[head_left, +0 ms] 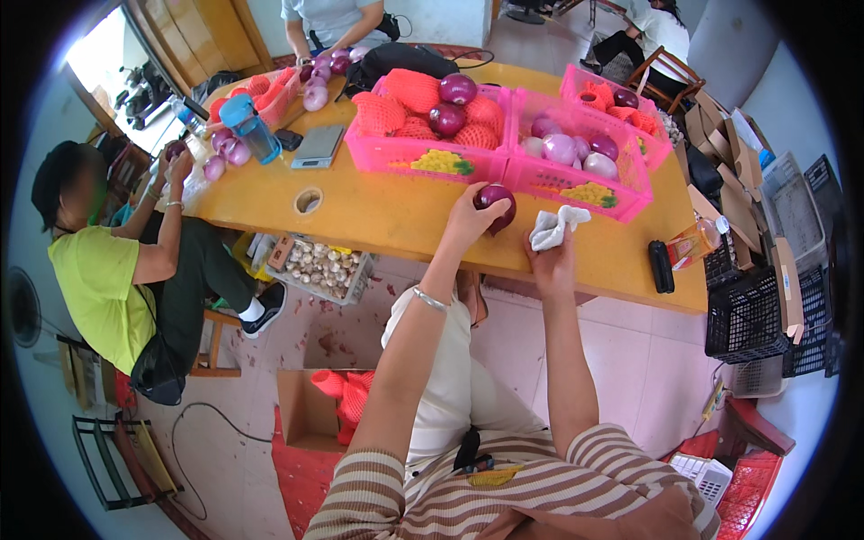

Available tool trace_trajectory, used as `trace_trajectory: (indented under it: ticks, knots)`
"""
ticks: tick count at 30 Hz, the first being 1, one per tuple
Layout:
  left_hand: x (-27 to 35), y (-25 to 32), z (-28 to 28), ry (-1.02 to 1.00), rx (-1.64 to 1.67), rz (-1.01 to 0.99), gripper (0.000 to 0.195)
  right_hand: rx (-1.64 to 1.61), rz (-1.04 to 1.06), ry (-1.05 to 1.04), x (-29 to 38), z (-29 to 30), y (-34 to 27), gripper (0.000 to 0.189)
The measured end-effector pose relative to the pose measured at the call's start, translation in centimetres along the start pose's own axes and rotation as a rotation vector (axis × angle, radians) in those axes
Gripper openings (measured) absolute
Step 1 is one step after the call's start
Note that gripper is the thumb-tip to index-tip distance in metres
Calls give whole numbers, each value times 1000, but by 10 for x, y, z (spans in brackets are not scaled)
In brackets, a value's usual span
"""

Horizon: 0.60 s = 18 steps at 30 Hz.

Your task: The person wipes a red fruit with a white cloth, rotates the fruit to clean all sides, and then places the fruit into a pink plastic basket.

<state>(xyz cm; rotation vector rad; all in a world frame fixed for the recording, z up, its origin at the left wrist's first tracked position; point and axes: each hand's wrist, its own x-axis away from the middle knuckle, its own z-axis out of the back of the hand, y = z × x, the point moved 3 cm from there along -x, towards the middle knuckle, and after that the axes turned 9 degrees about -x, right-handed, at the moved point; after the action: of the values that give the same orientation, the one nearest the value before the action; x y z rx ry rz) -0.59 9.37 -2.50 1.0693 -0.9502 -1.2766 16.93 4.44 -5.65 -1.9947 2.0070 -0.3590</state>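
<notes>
Above the near side of the table, my left hand (468, 219) grips a peeled dark red onion (496, 204). A crumpled white cloth (557, 226) is in my right hand (553, 260), just right of the onion and apart from it. Beyond my hands stand two pink plastic baskets side by side. The left basket (418, 156) holds red foam net sleeves (412, 91), with a couple of bare red onions (448, 120) on top. Loose purple and pale onions (560, 148) lie in the right basket (579, 192).
A kitchen scale (318, 146), a blue-lidded water jug (250, 128) and a black phone-like device (289, 140) are on the table's left. A drink bottle (698, 241) and black case (661, 266) lie at right. One co-worker (108, 270) sits left, another (331, 23) across. Below is a garlic crate (320, 270).
</notes>
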Motion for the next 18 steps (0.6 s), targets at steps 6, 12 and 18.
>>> trace_trajectory:
  ticks: [6, 12, 18]
  knots:
    - [39, 30, 2, 479, -386, -343, 48, 117, 6, -43, -4, 7, 3, 27]
    - [78, 6, -24, 24, 405, 16, 42, 140, -4, -12, -3, 8, 9, 28]
    - [80, 15, -32, -235, 462, 74, 42, 292, -135, -50, 5, 1, 6, 27]
